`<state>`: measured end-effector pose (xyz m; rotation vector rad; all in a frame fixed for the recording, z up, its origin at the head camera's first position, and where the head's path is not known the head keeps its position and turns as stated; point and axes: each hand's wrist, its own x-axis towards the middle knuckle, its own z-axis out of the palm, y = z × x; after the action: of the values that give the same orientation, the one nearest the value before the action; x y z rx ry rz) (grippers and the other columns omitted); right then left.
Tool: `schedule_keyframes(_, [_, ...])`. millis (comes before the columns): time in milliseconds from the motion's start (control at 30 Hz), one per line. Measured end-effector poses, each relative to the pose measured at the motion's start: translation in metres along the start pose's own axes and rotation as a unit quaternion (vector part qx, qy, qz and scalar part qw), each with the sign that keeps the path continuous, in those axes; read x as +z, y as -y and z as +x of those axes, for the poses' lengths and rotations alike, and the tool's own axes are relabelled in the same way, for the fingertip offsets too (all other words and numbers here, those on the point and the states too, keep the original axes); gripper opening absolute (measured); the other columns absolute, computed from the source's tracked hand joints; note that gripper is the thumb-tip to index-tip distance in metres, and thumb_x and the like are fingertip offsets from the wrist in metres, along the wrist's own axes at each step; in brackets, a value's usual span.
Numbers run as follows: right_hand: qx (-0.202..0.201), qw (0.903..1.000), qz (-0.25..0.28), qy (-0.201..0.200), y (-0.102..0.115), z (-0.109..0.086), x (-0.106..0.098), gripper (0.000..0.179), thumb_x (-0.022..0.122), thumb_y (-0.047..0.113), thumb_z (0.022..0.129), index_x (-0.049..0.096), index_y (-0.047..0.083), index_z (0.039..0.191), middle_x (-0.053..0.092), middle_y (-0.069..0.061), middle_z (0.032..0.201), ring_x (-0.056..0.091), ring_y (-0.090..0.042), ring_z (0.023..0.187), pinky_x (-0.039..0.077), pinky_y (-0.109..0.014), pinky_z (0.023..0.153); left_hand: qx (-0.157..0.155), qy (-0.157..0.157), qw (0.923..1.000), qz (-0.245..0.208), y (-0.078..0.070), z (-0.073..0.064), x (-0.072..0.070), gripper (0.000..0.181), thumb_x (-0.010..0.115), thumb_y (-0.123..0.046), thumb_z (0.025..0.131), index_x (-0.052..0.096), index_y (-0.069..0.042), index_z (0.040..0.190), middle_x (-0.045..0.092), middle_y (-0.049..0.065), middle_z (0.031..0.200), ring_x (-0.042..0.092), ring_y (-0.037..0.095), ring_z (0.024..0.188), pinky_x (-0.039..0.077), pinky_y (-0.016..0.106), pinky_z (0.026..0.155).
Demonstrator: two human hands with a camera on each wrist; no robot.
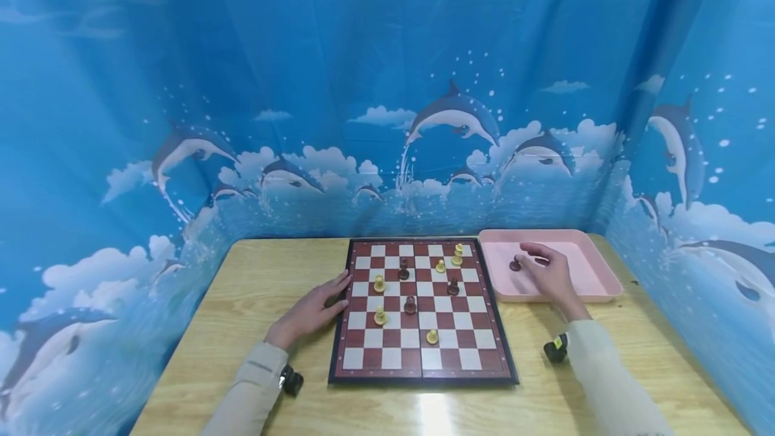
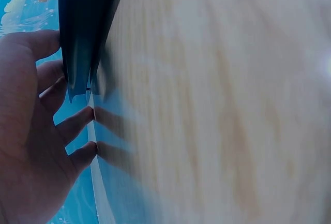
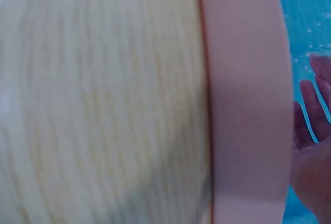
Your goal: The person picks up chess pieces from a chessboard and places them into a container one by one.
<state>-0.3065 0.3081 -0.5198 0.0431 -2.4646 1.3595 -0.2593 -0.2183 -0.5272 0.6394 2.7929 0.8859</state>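
Observation:
My left hand (image 1: 311, 310) rests at the left edge of the checkered chessboard (image 1: 424, 379). Its spread fingertips (image 2: 85, 113) are right at the dark rim in the left wrist view. My right hand (image 1: 549, 276) hovers in the pink tray (image 1: 590, 281), thumb and index finger apart. A dark chess piece (image 1: 515, 264) is right at the thumb tip, and another dark piece (image 1: 541, 262) lies partly behind the fingers. In the right wrist view, the tray wall (image 3: 251, 100) hides the pieces, while several extended fingers (image 3: 312, 102) show beyond it.
Several yellow pieces (image 1: 379, 283) and three dark pieces (image 1: 403, 269) stand scattered on the board. The tray sits against the board's upper right side. A blue dolphin-print curtain (image 1: 363, 120) surrounds the wooden table (image 1: 272, 274) at the back and sides.

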Motion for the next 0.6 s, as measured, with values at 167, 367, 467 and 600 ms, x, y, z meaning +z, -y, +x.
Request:
schedule_keyframes(167, [-0.031, 0.9989, 0.017, 0.032, 0.007, -0.002, -0.004, 0.032, 0.07, 0.01, 0.096, 0.068, -0.006, 0.123, 0.07, -0.027, 0.118, 0.062, 0.002, 0.098, 0.05, -0.006, 0.086, -0.005, 0.003, 1.0, 0.002, 0.001, 0.0, 0.0, 0.063, 0.05, -0.045, 0.106, 0.031, -0.02, 0.16, 0.021, 0.0, 0.169, 0.026, 0.032, 0.154, 0.027, 0.054, 0.124])
schedule_keyframes(367, [-0.035, 0.9962, 0.052, 0.061, 0.013, -0.005, -0.004, 0.029, 0.072, 0.009, 0.095, 0.069, -0.008, 0.118, 0.07, -0.031, 0.114, 0.073, -0.01, 0.095, 0.053, -0.007, 0.081, -0.005, 0.003, 1.0, -0.001, 0.001, 0.0, 0.0, 0.063, 0.05, -0.044, 0.106, 0.031, -0.02, 0.16, 0.021, 0.0, 0.169, 0.026, 0.033, 0.154, 0.027, 0.055, 0.123])
schedule_keyframes(467, [-0.035, 0.9951, 0.061, 0.07, 0.017, -0.007, -0.003, 0.028, 0.073, 0.011, 0.095, 0.07, -0.007, 0.117, 0.071, -0.03, 0.115, 0.073, -0.01, 0.096, 0.054, -0.008, 0.082, -0.009, 0.005, 0.9999, 0.0, 0.0, 0.0, 0.0, 0.063, 0.05, -0.045, 0.106, 0.03, -0.02, 0.16, 0.021, -0.001, 0.17, 0.025, 0.032, 0.154, 0.026, 0.054, 0.124])
schedule_keyframes(600, [-0.046, 0.9939, 0.057, 0.083, 0.022, -0.01, 0.001, 0.028, 0.072, 0.015, 0.096, 0.072, -0.005, 0.116, 0.072, -0.026, 0.116, 0.069, -0.002, 0.099, 0.053, -0.007, 0.085, -0.01, 0.005, 0.9999, 0.001, 0.0, 0.0, 0.0, 0.063, 0.05, -0.045, 0.106, 0.03, -0.021, 0.16, 0.021, -0.001, 0.17, 0.025, 0.032, 0.154, 0.026, 0.054, 0.124])
